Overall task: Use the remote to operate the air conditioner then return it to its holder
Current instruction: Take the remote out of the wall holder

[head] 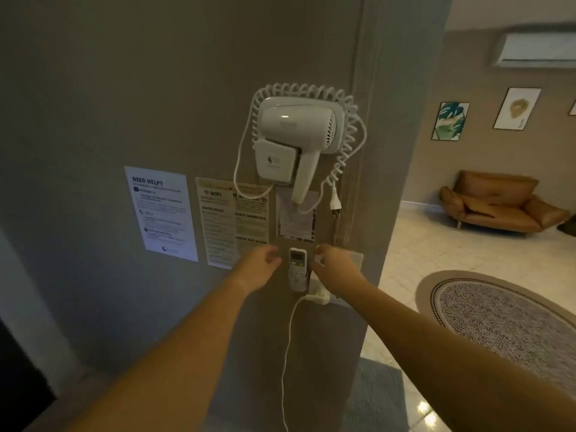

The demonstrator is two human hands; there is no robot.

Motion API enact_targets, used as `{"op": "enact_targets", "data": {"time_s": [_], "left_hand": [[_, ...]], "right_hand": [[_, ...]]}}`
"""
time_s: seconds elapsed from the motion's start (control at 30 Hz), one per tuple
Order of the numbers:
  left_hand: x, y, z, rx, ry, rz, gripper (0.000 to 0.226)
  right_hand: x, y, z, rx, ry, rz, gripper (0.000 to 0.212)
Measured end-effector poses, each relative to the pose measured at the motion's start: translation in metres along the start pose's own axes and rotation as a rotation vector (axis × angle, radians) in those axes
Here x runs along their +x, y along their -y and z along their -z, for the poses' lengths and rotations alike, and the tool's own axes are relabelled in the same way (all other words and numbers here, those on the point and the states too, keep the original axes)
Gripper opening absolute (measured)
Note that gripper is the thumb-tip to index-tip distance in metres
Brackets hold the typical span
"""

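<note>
A small white remote (pixel 297 260) stands upright in its white wall holder (pixel 298 283) on the grey-brown wall. My left hand (pixel 260 265) is just to the left of the remote, fingers loosely curled and apart from it. My right hand (pixel 332 266) is just to the right, fingertips close to the remote's top edge, holding nothing. The white air conditioner (pixel 537 48) hangs high on the far wall at the upper right.
A white wall hair dryer (pixel 296 135) with a coiled cord hangs above the remote. Printed notices (pixel 162 213) are stuck to the wall at left. A plug and white cable (pixel 318 297) sit below the holder. A tan sofa (pixel 498 204) and round rug (pixel 505 319) lie to the right.
</note>
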State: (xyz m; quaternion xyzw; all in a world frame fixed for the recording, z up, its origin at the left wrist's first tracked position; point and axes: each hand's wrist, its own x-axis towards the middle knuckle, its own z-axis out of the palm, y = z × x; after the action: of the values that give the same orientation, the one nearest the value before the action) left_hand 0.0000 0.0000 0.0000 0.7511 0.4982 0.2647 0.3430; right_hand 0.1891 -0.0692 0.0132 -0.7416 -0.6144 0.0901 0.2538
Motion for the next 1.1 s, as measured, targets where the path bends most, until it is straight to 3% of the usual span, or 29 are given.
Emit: {"op": "enact_targets", "data": {"time_s": [0.43,0.87,1.1], "left_hand": [[0.038,0.022,-0.03,-0.096,-0.007,-0.072,0.037],[0.057,0.025,-0.038,-0.163,-0.088,-0.081,0.026],[0.063,0.027,-0.035,-0.242,-0.116,-0.121,0.021]], "right_hand": [[0.041,-0.002,-0.042,-0.002,-0.058,-0.082,0.021],[0.054,-0.009,-0.048,0.039,-0.066,-0.061,0.019],[0.052,-0.012,-0.042,0.184,-0.1,0.018,0.013]]}}
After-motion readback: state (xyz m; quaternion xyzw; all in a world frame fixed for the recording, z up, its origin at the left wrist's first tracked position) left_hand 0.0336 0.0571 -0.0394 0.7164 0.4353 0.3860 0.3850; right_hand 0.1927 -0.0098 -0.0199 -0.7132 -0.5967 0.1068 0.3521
